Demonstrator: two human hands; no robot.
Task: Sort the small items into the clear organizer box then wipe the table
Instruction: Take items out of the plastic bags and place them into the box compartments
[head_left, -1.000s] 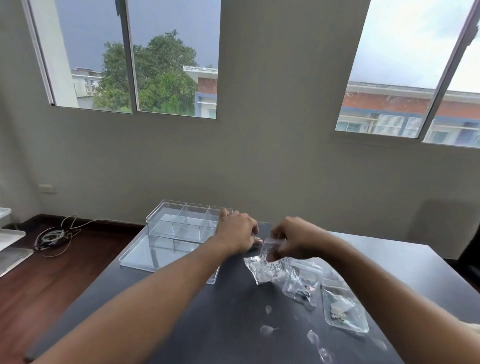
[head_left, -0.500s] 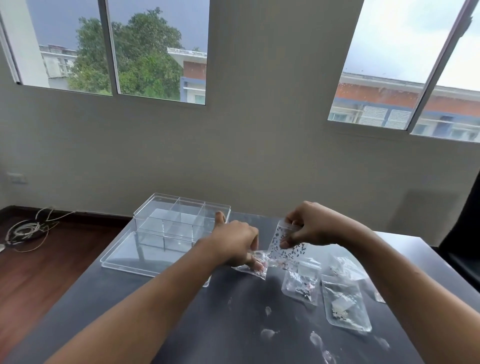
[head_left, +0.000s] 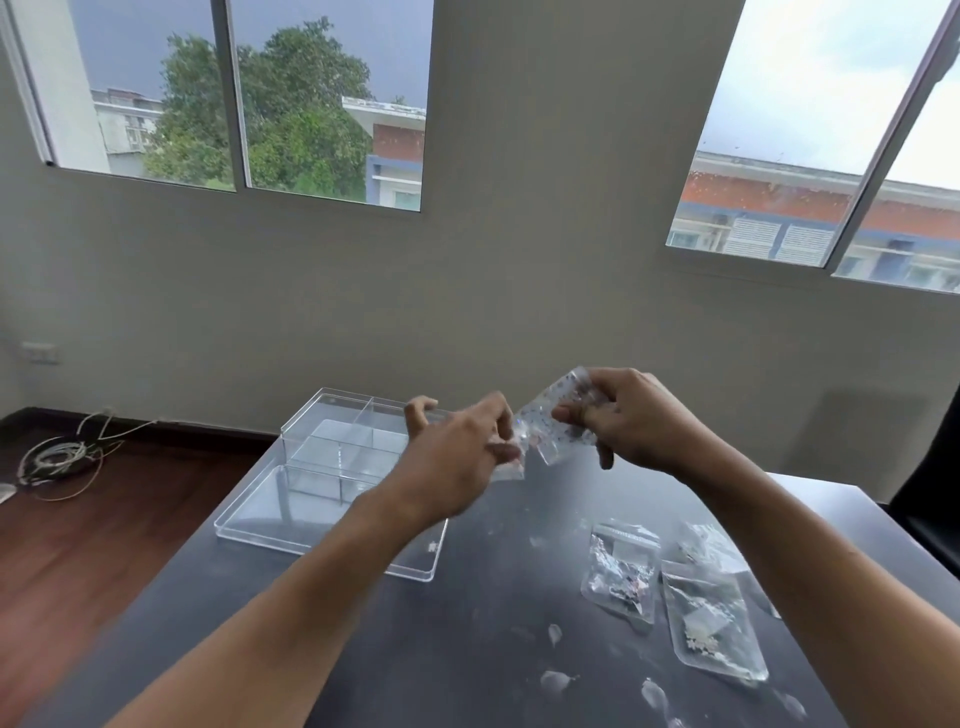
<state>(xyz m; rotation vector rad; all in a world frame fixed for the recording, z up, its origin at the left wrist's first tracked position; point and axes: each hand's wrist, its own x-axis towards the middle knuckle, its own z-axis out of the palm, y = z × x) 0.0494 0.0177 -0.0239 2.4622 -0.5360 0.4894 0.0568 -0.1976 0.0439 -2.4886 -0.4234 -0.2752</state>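
Note:
My right hand holds a small clear zip bag of tiny beads up above the dark table. My left hand pinches the left edge of that bag; a second clear bag seems to hang under its fingers, though blur hides the detail. The clear organizer box with dividers stands open at the table's far left, just behind my left hand. Its flat lid lies in front of it. Three more clear bags of small items lie on the table at the right.
Several pale smudges mark the table's near part. A black chair stands at the right edge. A coil of cable lies on the wooden floor at the left. The wall runs right behind the table.
Both hands have risen from the table. My right hand lifted the bead bag higher and my left hand came up to take its edge.

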